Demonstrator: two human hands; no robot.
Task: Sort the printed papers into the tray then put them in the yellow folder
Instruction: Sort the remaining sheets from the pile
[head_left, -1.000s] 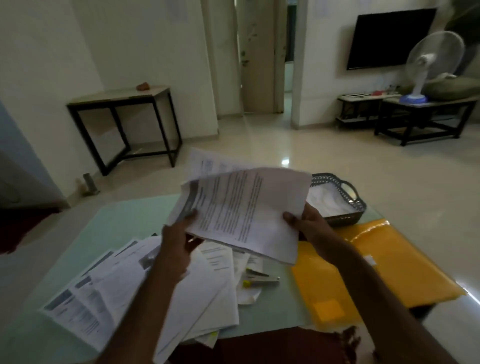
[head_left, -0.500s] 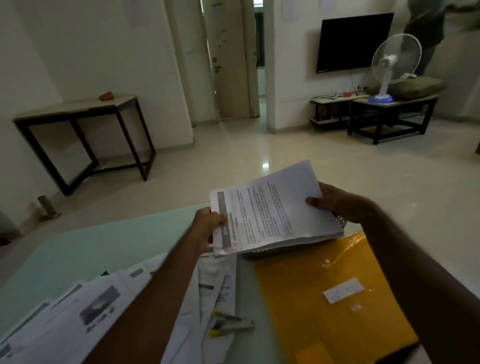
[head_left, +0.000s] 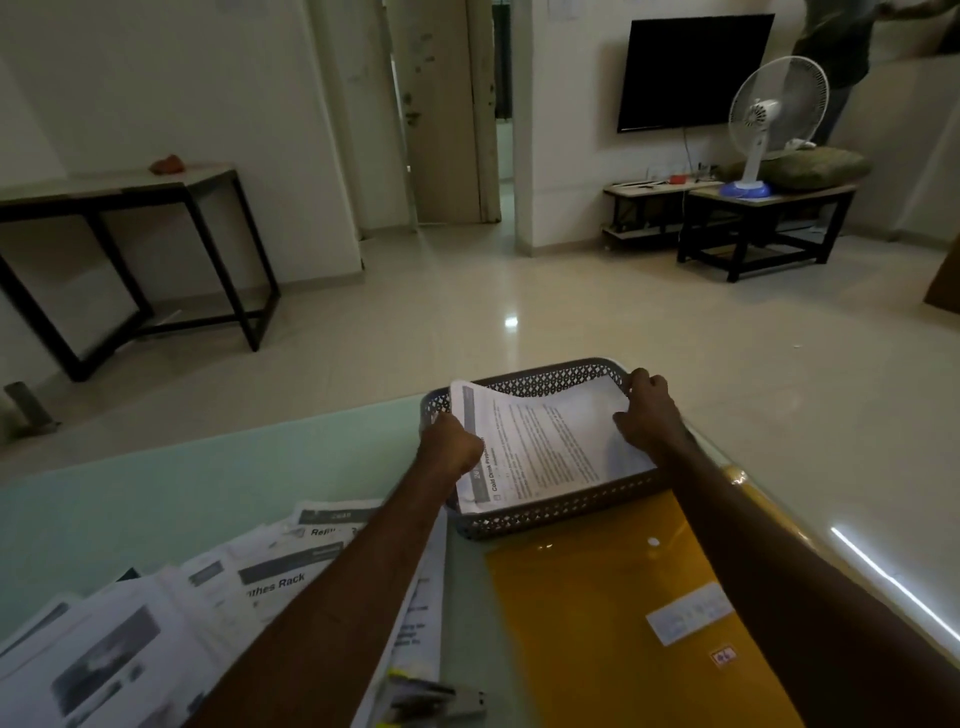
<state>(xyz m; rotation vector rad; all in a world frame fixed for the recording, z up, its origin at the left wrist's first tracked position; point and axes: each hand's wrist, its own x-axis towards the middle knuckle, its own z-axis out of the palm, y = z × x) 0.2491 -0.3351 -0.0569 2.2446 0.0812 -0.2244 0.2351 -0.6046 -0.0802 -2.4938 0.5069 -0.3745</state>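
You've brought the printed papers (head_left: 550, 447) down into the tray (head_left: 545, 512): left hand (head_left: 452, 449) and right hand (head_left: 649, 415) grip them, fingers curled on their edges (yellow folder (head_left: 613, 613) just beside).

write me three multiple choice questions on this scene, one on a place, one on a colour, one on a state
1. Where does the yellow folder lie relative to the tray?
A. inside it
B. on its near side, flat on the table
C. beyond it

2. What colour is the tray?
A. white
B. dark grey
C. red

3. How are the printed sheets at the tray held?
A. at both edges, one hand each
B. from one side only
C. not at all

1 B: the folder lies on the table just in front of the tray's near wall.
2 B: its perforated wall shows dark grey.
3 A: the left hand grips their left edge, the right hand their right edge.
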